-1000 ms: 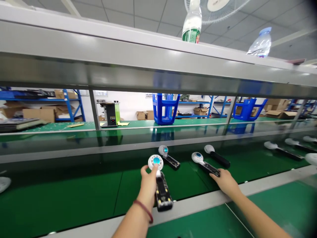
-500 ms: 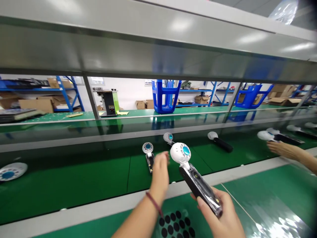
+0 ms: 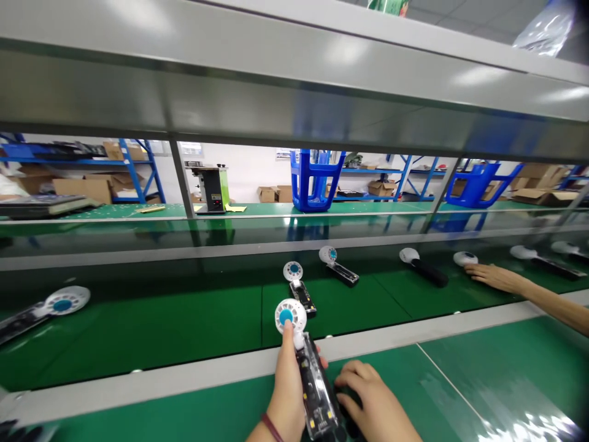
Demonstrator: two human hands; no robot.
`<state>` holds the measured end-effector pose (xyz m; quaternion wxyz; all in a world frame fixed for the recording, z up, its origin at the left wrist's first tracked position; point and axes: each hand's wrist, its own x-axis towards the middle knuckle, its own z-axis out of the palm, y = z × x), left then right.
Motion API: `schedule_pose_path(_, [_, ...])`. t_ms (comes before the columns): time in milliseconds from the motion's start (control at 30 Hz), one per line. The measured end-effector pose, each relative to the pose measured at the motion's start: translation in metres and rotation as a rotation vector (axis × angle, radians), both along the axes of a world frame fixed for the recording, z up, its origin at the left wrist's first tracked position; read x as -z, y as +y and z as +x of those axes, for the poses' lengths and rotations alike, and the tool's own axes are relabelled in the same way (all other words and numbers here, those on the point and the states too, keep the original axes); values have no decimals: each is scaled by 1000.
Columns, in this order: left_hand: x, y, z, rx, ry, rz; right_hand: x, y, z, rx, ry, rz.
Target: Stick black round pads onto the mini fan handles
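Note:
My left hand (image 3: 288, 374) is wrapped round a handheld device (image 3: 317, 390), its thumb on the blue centre of the round white head. The head tilts up and away from me. Bare electronics show in the device's long dark handle. My right hand (image 3: 372, 399) is low beside the handle's right side, fingers curled. Something black shows beneath them, but I cannot tell what it is. Just beyond the held device lies a similar device (image 3: 302, 298) on the dark green belt (image 3: 184, 331), and another device (image 3: 343, 272) is behind it to the right.
A device (image 3: 59, 302) lies on the belt at left, and several more stretch away to the right. At right, another person's hand (image 3: 497, 277) touches a white-headed device (image 3: 464, 258). A metal shelf (image 3: 294, 104) hangs overhead. Blue stools (image 3: 317, 184) stand upturned on the far bench.
The held device has passed from my right hand to my left, moving left and nearer. My right hand has let go of its handle. Devices on the belt appear farther right.

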<state>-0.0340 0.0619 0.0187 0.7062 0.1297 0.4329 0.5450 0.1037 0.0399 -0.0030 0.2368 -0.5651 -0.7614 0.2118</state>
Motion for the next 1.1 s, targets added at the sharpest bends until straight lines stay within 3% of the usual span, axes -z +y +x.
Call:
schedule_pose_path(167, [20,-4,7,-32,91,120,8,1,-3,47,-21,0])
schedule_pose_path(400, [25,-5,10,-78,240,261,18,-6,-1,58,23,24])
schedule_pose_path(500, [26,-6,10,-67,270,281,6,-14,12,37,136,-7])
schedule_pose_path(600, [28,-4,9,-35,278,286,-21,-14,19,51,264,-137])
schedule_pose_path(733, [29,-3,7,-26,296,302,-53,1,1,5,377,-276])
schedule_pose_path(900, [26,-5,7,-68,353,378,-52,17,-24,-22,368,-302])
schedule_pose_path(1100, [28,-4,8,-56,415,380,-50,15,-29,-50,388,-309])
